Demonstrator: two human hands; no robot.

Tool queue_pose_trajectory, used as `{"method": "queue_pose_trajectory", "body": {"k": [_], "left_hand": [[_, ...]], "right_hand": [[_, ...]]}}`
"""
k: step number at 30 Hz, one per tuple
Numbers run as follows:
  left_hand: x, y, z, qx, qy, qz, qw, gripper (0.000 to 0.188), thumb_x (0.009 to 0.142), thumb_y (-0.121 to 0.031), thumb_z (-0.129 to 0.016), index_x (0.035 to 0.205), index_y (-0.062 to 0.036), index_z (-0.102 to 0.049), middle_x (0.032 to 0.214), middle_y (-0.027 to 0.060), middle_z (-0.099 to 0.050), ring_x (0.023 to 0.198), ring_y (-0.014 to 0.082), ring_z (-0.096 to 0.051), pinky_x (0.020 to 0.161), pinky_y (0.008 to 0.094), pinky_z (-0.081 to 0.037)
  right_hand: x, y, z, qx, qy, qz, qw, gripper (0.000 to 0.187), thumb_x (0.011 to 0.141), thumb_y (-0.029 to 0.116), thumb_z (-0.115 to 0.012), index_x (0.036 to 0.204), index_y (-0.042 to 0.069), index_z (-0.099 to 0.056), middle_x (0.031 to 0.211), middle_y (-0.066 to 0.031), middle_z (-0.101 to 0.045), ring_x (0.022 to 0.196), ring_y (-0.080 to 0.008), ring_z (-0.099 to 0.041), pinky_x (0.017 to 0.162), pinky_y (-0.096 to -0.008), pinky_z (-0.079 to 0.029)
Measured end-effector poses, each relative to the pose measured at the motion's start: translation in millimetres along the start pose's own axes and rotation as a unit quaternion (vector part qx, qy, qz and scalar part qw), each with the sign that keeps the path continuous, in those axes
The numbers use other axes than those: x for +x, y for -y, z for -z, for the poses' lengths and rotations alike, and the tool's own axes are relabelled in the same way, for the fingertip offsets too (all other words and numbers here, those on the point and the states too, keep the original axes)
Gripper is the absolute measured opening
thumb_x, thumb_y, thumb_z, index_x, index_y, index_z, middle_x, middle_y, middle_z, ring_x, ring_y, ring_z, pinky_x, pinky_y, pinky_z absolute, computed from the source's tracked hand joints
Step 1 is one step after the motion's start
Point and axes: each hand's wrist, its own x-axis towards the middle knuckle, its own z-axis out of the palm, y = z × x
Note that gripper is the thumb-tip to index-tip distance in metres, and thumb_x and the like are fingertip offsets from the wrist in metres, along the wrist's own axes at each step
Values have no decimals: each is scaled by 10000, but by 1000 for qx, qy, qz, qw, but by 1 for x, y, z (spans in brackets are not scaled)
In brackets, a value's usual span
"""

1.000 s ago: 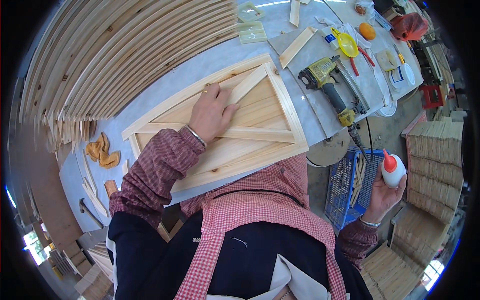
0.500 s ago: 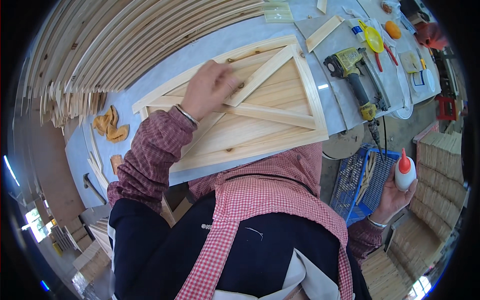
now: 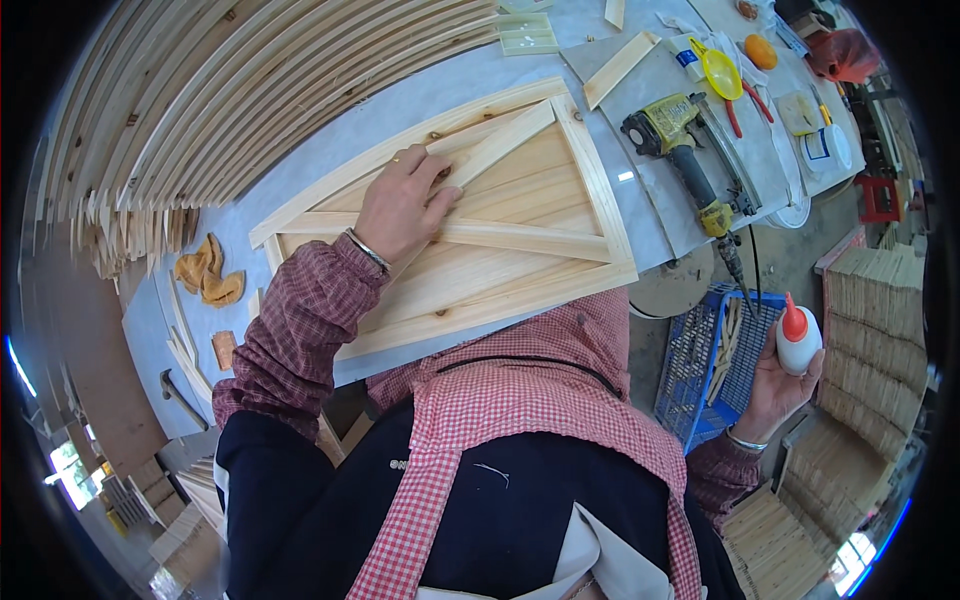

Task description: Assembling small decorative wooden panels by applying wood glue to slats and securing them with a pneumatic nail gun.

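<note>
A framed pale wooden panel with crossing braces lies on the table in front of me. My left hand rests palm down over the middle of the panel, its fingers and thumb apart, near the lower end of a diagonal wooden strip. It covers the spot where the braces meet. At the far right, away from the table, my right hand is closed round a white squeeze bottle with a red pointed nozzle, held tip up.
Long wooden strips are stacked at the back left. A yellow-black nail gun lies right of the panel. Brown gloves and a hammer lie left. A blue crate holds wood pieces; stacked boards stand at right.
My left hand, blurred before, has settled on the panel with its fingers spread at the diagonal strip. My right hand still holds the bottle. The whole view has shifted slightly.
</note>
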Motion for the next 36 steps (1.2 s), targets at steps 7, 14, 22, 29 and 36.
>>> {"method": "queue_pose_trajectory", "body": {"k": [7, 14, 22, 29, 36], "left_hand": [[19, 14, -10, -122, 7, 70, 990, 273, 877, -243, -526, 936, 15, -591, 803, 116, -572, 738, 270, -565, 688, 336, -462], [28, 29, -3, -340, 17, 200, 919, 348, 937, -296, -452, 996, 8, -611, 778, 100, -587, 706, 121, -527, 667, 278, -456], [0, -28, 14, 4, 44, 65, 997, 288, 808, -244, -601, 971, -8, -576, 885, 139, -560, 809, 302, -550, 691, 361, -454], [17, -30, -8, 67, 26, -12, 997, 309, 783, -243, -605, 982, -18, -530, 948, 158, -508, 850, 351, -525, 727, 409, -445], [49, -66, 18, 62, 77, -61, 993, 255, 761, -147, -603, 958, 4, -544, 843, 162, -506, 786, 315, -516, 677, 384, -433]], "right_hand": [[-1, -1, -1, -13, 12, 19, 1000, 511, 827, 227, -629, 1210, -41, -421, 1229, -194, -497, 1150, -314, -490, 975, -466, -430], [-11, 4, 1, -6, 5, 33, 999, 504, 850, 232, -588, 1224, -55, -411, 1247, -200, -482, 1171, -317, -467, 984, -470, -412], [-6, 9, -14, 29, -18, 23, 999, 463, 857, 238, -574, 1215, -21, -434, 1235, -180, -496, 1133, -316, -496, 940, -462, -439], [-33, 40, 19, 42, -63, 80, 994, 469, 844, 217, -588, 1224, -4, -426, 1232, -192, -492, 1128, -317, -500, 910, -457, -456], [-45, 92, 50, 46, -79, 157, 983, 416, 848, 219, -574, 1186, 1, -468, 1206, -178, -521, 1136, -300, -501, 898, -440, -463]]}}
